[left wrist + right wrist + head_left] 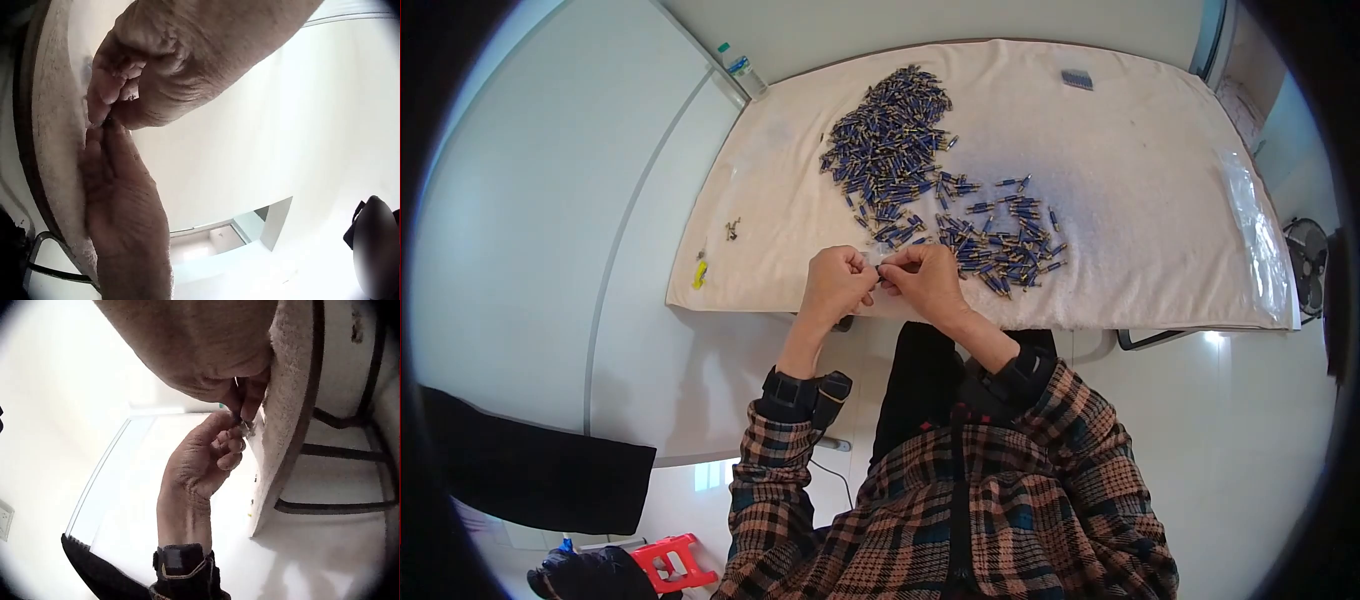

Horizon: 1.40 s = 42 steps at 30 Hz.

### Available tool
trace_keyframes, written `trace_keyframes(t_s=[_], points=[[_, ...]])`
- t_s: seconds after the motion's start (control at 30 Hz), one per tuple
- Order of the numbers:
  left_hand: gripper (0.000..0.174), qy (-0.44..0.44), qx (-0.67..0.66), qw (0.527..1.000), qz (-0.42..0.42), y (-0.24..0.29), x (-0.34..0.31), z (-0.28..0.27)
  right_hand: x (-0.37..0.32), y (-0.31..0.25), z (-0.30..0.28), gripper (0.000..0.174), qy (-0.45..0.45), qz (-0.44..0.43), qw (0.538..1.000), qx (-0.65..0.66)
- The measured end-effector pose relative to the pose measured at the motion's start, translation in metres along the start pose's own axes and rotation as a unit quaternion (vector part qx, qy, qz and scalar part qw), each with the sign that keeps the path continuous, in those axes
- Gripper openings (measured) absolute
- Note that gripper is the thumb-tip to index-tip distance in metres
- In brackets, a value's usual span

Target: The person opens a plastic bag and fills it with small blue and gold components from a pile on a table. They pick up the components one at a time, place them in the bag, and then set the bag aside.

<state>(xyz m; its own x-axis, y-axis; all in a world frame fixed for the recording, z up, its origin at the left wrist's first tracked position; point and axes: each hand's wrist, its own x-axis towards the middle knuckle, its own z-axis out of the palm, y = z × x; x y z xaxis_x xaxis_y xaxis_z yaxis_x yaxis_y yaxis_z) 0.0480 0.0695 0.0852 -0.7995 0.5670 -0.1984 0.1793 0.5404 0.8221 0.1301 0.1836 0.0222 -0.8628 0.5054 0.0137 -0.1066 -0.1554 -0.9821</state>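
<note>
At the table's front edge, the fingertips of my left hand [837,280] and right hand [928,283] meet. Between them they pinch a small dark piece [237,417], mostly covered by the fingers; I cannot tell its exact kind. Seen from the left wrist, the left hand [169,69] is above and the right hand [125,212] below, thumbs and forefingers touching. Just beyond the hands lies a large heap of slim blue pieces [890,130] with brass-coloured ends. A smaller, looser spread of the same blue pieces [1005,240] lies right beside the right hand.
A cream cloth [1160,200] covers the table. A neat row of pieces [1077,79] lies at the back right, clear plastic [1255,240] along the right edge. Small brass-coloured bits [732,229] and a yellow item [700,273] are on the left. A bottle [742,72] stands at the back-left corner.
</note>
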Motion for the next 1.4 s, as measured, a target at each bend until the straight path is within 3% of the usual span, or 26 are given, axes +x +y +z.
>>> trace_keyframes(t_s=[0.33, 0.43, 0.53, 0.6, 0.7, 0.87, 1.0, 1.1, 1.23, 1.4], points=[[0.007, -0.055, -0.058, 0.996, 0.033, -0.029, 0.015, -0.008, 0.006, 0.008, 0.006, 0.006, -0.017, -0.042, 0.986, -0.162], [0.005, -0.097, -0.131, 0.983, 0.081, -0.045, 0.021, -0.006, 0.005, 0.005, 0.007, 0.006, -0.018, -0.054, 0.98, -0.193], [0.005, -0.072, -0.133, 0.983, 0.106, -0.055, 0.017, -0.004, 0.005, 0.004, 0.008, 0.009, -0.02, -0.158, 0.942, -0.296], [0.005, -0.056, -0.137, 0.982, 0.119, -0.061, 0.011, -0.005, 0.003, 0.004, 0.009, 0.011, -0.019, -0.175, 0.929, -0.326], [0.009, 0.074, -0.1, 0.963, 0.238, -0.072, -0.002, -0.007, 0.002, 0.004, 0.009, 0.016, -0.012, -0.211, 0.9, -0.382], [0.02, 0.179, 0.057, 0.934, 0.305, -0.083, 0.004, -0.027, 0.003, 0.005, 0.007, 0.016, -0.047, -0.173, 0.906, -0.383], [0.027, 0.121, 0.078, 0.944, 0.297, -0.079, 0.018, -0.035, 0.005, -0.001, 0.01, 0.017, -0.059, -0.158, 0.903, -0.395], [0.028, 0.078, 0.186, 0.93, 0.307, -0.074, 0.027, -0.039, 0.004, -0.002, 0.012, 0.017, -0.057, -0.136, 0.902, -0.406], [0.026, 0.036, 0.248, 0.93, 0.27, -0.071, 0.041, -0.038, 0.009, 0.008, 0.01, 0.017, -0.036, -0.196, 0.908, -0.369], [0.024, 0.042, 0.23, 0.926, 0.297, -0.075, 0.047, -0.035, 0.007, 0.008, 0.015, 0.015, -0.003, -0.189, 0.905, -0.38]])
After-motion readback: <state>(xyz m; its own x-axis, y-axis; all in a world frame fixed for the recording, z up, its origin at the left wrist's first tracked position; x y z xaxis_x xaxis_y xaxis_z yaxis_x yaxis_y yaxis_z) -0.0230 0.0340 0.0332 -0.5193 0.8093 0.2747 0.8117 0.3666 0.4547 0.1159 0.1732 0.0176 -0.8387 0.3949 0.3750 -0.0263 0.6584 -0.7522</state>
